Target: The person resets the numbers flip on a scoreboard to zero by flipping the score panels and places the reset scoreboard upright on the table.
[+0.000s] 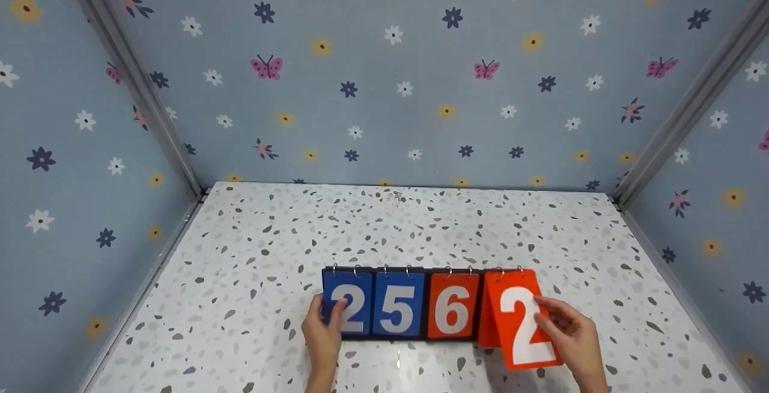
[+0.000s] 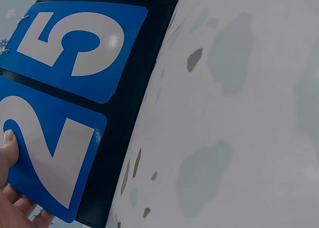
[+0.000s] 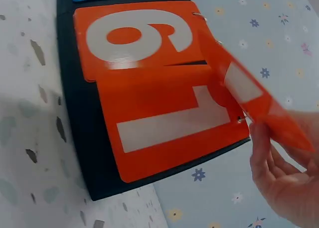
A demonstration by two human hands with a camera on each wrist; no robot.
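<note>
A black flip scoreboard [image 1: 425,304] with ringed number cards is held tilted up over the speckled table. Its cards read 2 and 5 on blue, then 6 and 2 on red. My left hand [image 1: 323,327] grips the left end, thumb on the blue 2 card [image 2: 55,153] and fingers behind. Between thumb and fingers my right hand [image 1: 571,333] pinches the red 2 card [image 1: 527,321], lifted off the stack. Under it, in the right wrist view, a red 1 card [image 3: 169,123] shows. The lifted card [image 3: 264,103] is seen there nearly edge-on near the rings.
The white speckled tabletop [image 1: 396,231] spreads behind and beside the scoreboard. Blue panels [image 1: 384,104] with flowers and butterflies stand at the back and both sides, joined by grey metal posts [image 1: 138,80].
</note>
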